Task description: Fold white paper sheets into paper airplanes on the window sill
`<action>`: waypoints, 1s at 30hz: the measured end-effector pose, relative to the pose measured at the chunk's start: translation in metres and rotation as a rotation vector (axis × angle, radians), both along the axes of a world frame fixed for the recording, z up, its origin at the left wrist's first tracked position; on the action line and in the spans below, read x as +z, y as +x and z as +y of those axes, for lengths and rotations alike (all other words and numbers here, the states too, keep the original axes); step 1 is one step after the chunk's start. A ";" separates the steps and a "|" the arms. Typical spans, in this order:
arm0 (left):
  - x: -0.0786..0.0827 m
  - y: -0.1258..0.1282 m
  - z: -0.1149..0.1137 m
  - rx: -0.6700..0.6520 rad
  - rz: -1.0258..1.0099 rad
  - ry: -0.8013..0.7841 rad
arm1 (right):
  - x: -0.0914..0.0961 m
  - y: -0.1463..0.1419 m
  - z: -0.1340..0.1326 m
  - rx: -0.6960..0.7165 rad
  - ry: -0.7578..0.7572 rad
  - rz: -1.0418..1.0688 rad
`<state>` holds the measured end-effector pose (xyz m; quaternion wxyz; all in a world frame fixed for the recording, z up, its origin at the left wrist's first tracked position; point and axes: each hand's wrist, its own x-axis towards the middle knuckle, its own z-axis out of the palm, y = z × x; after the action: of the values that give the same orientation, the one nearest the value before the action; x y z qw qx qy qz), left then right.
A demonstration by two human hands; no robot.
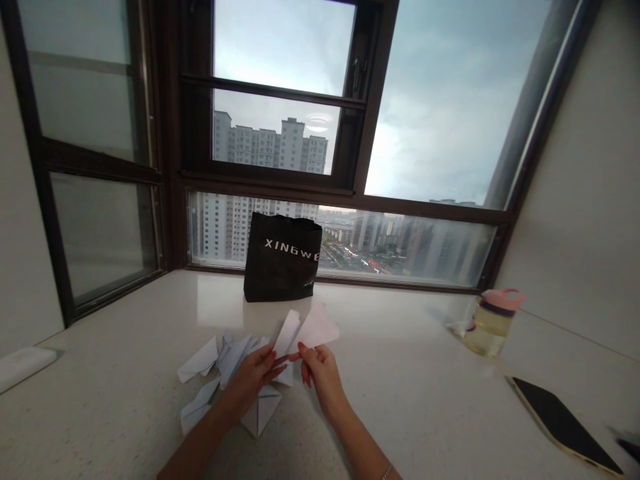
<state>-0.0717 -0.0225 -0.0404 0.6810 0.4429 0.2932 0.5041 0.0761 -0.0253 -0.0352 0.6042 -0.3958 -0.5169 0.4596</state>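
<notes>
Window (450, 100) with dark frames spans the back, above the pale tabletop (400, 400). A black bag (280, 267) stands upright near the glass. A heap of folded papers (200, 360) lies left of centre, partly hidden by the left arm. Well to the right are a dark-faced device (560, 420) and a pink-lidded bottle (490, 327). The left-hand grip (257, 370), nearer the heap, is closed on a narrow paper strip (287, 335); the right-hand grip (320, 367) pinches the near end of a wider paper flap (315, 328), just right of the strip. Both pieces reach from the fingertips toward the bag, long axes leaning rightward at the far end. Whether they are one sheet, I cannot tell.
</notes>
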 end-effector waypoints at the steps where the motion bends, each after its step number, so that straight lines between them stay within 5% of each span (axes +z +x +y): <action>1: 0.001 0.001 -0.003 -0.045 -0.007 0.004 | -0.002 -0.004 0.000 0.032 -0.015 -0.045; 9: -0.003 0.007 -0.008 -0.123 -0.122 -0.005 | -0.009 -0.005 0.003 -0.063 -0.094 -0.082; 15: -0.009 0.010 -0.005 -0.129 -0.224 -0.019 | -0.004 -0.008 0.000 0.010 -0.134 -0.169; 30: -0.012 0.009 -0.003 -0.041 -0.170 -0.105 | -0.008 -0.008 0.003 0.010 -0.109 -0.224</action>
<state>-0.0628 -0.0260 -0.0526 0.7359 0.3682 0.2514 0.5097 0.0680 -0.0225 -0.0434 0.5177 -0.4743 -0.5574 0.4431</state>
